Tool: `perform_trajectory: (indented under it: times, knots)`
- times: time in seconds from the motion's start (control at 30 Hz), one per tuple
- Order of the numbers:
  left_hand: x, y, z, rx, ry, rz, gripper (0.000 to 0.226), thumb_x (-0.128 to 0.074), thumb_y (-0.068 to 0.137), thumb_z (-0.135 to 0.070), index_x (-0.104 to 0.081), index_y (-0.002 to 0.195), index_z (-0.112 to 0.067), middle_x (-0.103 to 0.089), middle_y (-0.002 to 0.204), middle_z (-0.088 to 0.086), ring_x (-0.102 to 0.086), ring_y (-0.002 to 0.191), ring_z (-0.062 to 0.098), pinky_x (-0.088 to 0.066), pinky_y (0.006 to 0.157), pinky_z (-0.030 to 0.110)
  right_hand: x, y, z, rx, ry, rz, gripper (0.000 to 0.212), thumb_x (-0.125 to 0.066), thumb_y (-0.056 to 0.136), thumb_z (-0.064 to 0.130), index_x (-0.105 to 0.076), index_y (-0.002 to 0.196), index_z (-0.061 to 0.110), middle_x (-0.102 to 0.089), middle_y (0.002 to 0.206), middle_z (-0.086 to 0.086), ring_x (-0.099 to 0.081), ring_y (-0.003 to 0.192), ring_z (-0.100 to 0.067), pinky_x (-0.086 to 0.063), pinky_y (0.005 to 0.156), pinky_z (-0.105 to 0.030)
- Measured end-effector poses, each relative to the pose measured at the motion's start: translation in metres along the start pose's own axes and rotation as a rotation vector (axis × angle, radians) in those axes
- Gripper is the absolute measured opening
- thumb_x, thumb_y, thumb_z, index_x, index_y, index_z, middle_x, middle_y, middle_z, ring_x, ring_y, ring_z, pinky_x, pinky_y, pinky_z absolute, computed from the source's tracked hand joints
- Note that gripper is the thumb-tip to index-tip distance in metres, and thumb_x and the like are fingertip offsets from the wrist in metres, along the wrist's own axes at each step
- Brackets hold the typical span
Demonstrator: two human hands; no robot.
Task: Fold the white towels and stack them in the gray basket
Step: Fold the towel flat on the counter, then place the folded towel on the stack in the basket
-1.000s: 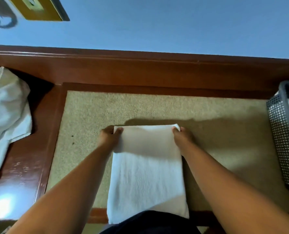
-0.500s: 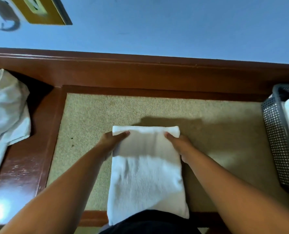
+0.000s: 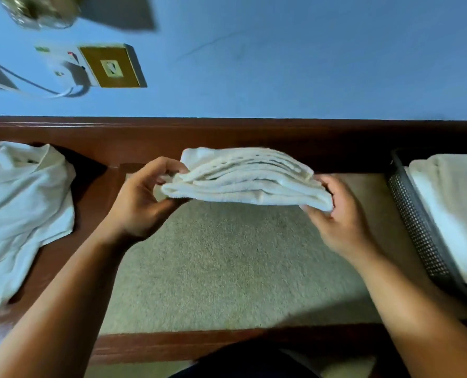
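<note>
A folded white towel [image 3: 246,178] hangs in the air above the beige mat [image 3: 227,268], its layered edges facing me. My left hand [image 3: 142,197] grips its left end and my right hand [image 3: 336,214] grips its right end. The gray basket [image 3: 418,230] stands at the right edge with a folded white towel [image 3: 456,214] inside it. A loose pile of unfolded white towels [image 3: 19,208] lies at the left on the wooden surface.
A dark wooden frame [image 3: 227,137] runs around the mat, with a raised back rail against the blue wall. A socket plate [image 3: 109,66] with a plug and cable is on the wall at upper left.
The towel lay flat on the mat with both hands at its far edge. Now it is folded smaller and lifted off the mat, held by both hands. The view has tilted up.
</note>
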State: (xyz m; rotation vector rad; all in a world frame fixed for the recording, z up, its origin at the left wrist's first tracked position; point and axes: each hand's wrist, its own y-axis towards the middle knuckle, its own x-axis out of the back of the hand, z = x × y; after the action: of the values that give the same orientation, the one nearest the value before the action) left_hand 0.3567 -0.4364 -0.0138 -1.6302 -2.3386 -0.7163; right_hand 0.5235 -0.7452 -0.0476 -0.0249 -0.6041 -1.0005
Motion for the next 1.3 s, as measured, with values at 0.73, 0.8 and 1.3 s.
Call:
perform_trajectory:
  times: [0.73, 0.8, 1.3]
  knots:
    - [-0.107, -0.207, 0.133, 1.101, 0.156, 0.065, 0.033, -0.064, 0.094, -0.048, -0.056, 0.102, -0.017, -0.066, 0.095, 0.002, -0.067, 0.085, 0.023, -0.052, 0.070, 0.037, -0.132, -0.183, -0.077, -1.039, -0.082, 0.185, 0.030, -0.067, 0.090, 0.045, -0.064, 0.092, 0.016, -0.067, 0.081, 0.003, -0.062, 0.076, -0.014, -0.042, 0.063, -0.026]
    - [-0.109, -0.203, 0.139, 1.153, 0.125, 0.060, 0.035, -0.066, 0.093, -0.043, -0.061, 0.096, -0.008, -0.069, 0.089, 0.015, -0.066, 0.077, 0.030, -0.054, 0.067, 0.041, -0.131, -0.179, -0.073, -1.042, -0.072, 0.201, 0.020, -0.068, 0.090, 0.036, -0.066, 0.091, 0.016, -0.068, 0.081, 0.005, -0.063, 0.076, -0.013, -0.042, 0.061, -0.025]
    - [-0.103, -0.178, 0.120, 1.283, -0.483, 0.066, 0.048, -0.080, 0.082, -0.031, -0.067, 0.119, -0.004, -0.077, 0.096, 0.011, -0.071, 0.088, 0.031, -0.056, 0.084, 0.044, -0.128, -0.160, -0.063, -1.185, 0.306, 0.216, 0.024, -0.076, 0.082, 0.025, -0.075, 0.102, 0.012, -0.078, 0.085, 0.000, -0.073, 0.082, -0.016, -0.052, 0.064, -0.021]
